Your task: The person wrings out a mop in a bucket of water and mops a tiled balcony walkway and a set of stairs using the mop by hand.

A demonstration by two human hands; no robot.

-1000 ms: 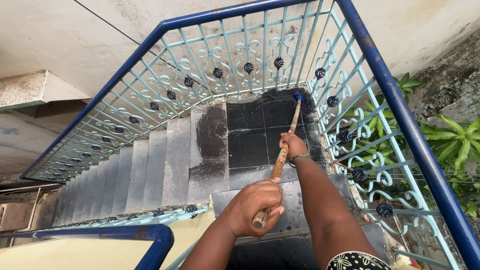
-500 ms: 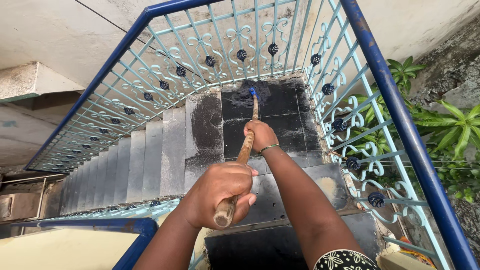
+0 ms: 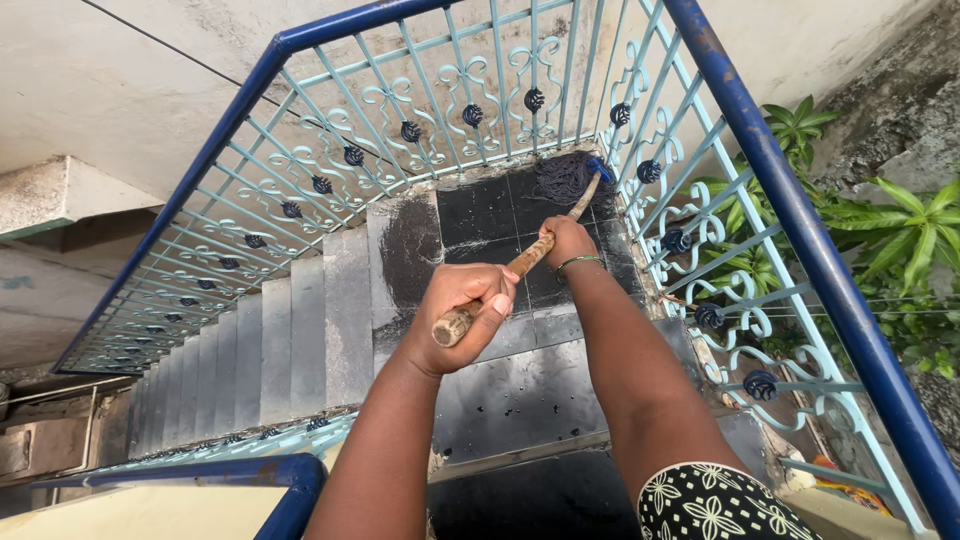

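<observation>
We see a mop (image 3: 545, 235) held in both hands over a stair landing (image 3: 500, 215). Its wooden handle runs from the butt end, nearest us, down and away to the dark stringy mop head (image 3: 565, 175), which lies on the far right corner of the landing, against the foot of the railing (image 3: 420, 110). A blue socket joins handle to head.

The left hand (image 3: 455, 315) is clamped round the butt end of the handle, thumb over the top, nearer us than the landing. The right hand (image 3: 565, 240) is closed round the handle further down, above the landing's right half; a thin green bangle (image 3: 578, 263) circles its wrist. The two hands are apart along the handle.

The landing is paved in dark, wet tiles. Left of it a flight of grey steps (image 3: 240, 345) descends; the step next to the landing carries a dark wet patch (image 3: 410, 250). Nearer us than the landing lie further wet steps.

The railing encloses the landing on its far and right sides: pale blue scrollwork with dark knobs, topped by a deep blue rail. Right of the landing, beyond the railing, green plants (image 3: 900, 250) grow. A black sleeve (image 3: 715, 505) with a white leaf pattern covers the right upper arm.
</observation>
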